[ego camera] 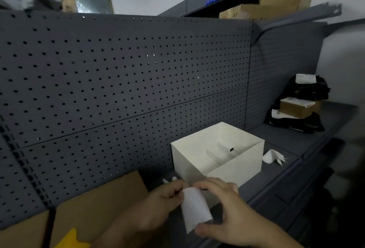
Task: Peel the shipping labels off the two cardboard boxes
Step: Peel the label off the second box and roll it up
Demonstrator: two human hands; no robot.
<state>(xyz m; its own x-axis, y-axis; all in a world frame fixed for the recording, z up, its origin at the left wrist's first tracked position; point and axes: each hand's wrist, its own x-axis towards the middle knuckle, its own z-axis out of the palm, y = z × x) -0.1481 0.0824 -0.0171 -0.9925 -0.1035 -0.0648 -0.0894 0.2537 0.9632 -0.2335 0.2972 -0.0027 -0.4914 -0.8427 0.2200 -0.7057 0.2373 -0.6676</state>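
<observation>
White paper, curled into a loose tube, sits low in the frame just right of centre: this is a peeled label [194, 208], held between both hands above the dark desk [276, 180]. The left hand [164, 206] pinches its upper left edge with curled fingers, and the right hand [223, 208] cups it from the right, fingers arched over the top end and thumb under the bottom end. Held this way, my guess is that the grip of each hand keeps the sticky face rolled inward, so that it does not cling to skin or desk. The label's long axis runs from upper left to lower right, its top end pointing toward the white open box [217, 153] just behind the hands. Brown cardboard [102, 204] lies flat at lower left, against the perforated grey back panel [118, 82]. A crumpled white scrap [273, 157] lies right of the white box, possibly another peeled label, though I cannot be sure. Farther back at right, a small cardboard box [296, 107] sits among dark bundles.
</observation>
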